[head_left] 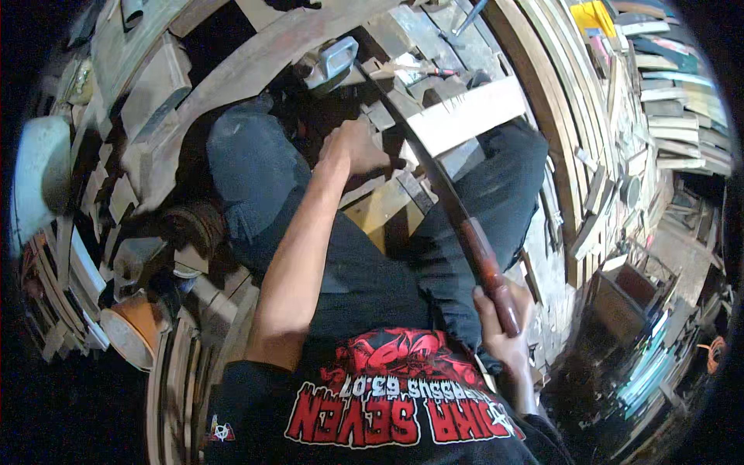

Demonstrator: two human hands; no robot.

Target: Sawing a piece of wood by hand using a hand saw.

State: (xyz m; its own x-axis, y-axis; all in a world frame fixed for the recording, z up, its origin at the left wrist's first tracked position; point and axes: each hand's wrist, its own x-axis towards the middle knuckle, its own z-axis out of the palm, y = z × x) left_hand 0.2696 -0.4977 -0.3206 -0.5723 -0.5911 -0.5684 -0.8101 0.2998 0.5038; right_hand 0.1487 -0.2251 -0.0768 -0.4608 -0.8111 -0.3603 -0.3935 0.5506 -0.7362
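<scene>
One brown-handled blade (440,184) in the right hand (508,345); pale board (469,114) alongside

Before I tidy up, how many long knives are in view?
1: the knife in the right hand, its blade slanting up and leftward. Others may be hidden.

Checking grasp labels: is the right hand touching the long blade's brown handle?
Touching. The head view shows the right hand gripping the lower part of the brown handle, with no gap between them.
</scene>
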